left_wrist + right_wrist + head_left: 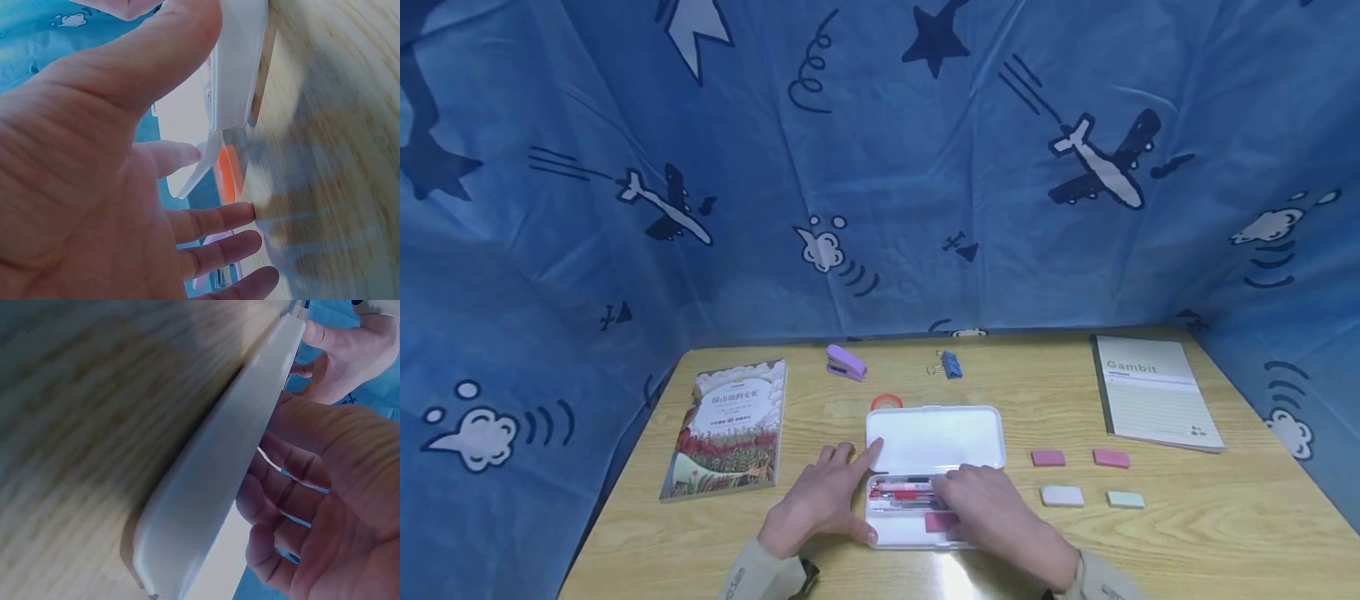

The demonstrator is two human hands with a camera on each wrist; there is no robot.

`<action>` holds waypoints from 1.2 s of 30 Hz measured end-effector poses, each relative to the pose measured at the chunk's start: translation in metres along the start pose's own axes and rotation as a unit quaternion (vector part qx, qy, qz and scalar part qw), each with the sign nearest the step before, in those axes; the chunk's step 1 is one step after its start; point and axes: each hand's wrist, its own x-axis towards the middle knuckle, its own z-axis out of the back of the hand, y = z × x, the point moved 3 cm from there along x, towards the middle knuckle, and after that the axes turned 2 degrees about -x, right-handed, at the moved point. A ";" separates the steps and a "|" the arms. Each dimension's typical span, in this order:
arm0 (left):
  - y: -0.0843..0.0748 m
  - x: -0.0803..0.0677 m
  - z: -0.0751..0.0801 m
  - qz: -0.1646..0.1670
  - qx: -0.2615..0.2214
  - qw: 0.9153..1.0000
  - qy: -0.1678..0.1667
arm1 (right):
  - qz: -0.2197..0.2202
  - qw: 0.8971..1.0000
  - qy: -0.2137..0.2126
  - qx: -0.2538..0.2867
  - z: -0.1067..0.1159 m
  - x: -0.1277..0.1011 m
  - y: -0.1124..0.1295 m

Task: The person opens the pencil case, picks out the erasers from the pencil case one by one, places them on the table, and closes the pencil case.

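A white pencil case [895, 533] lies unfolded on the table, its lid [936, 437] tipped back behind it. Pens [906, 493], some with red parts, fill its back compartment, and a pink eraser [938, 522] is in the front one. My left hand [823, 504] spreads at the case's left side, thumb at the near corner, index fingertip on the lid's edge. Over the case's right part, my right hand [996, 512] reaches in with bent fingers [253, 500], overlapping the eraser and the pen ends. The case wall hides its thumb tip; I cannot tell whether it grips anything.
Right of the case lie two pink erasers [1048, 457], a white eraser [1062, 496] and a pale green eraser [1125, 499]. Behind are a red tape roll [887, 402], purple stapler [846, 363] and blue binder clip [951, 365]. A book [730, 429] lies left, a notebook [1156, 392] right.
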 end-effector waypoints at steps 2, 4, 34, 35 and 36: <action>0.000 0.000 0.000 0.000 0.001 1.000 0.000 | 0.011 1.000 -0.011 -0.001 0.001 -0.001 0.000; 0.000 0.000 0.000 0.000 0.002 1.000 0.000 | 0.026 0.999 -0.026 -0.005 0.003 -0.002 0.000; -0.001 0.001 -0.001 -0.001 -0.001 1.000 0.000 | -0.062 0.980 -0.074 0.172 0.043 -0.087 -0.074; -0.001 0.001 -0.001 -0.002 -0.002 1.000 0.000 | -0.074 0.980 -0.067 0.171 0.042 -0.092 -0.078; -0.001 0.001 -0.001 -0.003 -0.002 1.000 -0.001 | -0.085 0.980 -0.060 0.169 0.041 -0.097 -0.082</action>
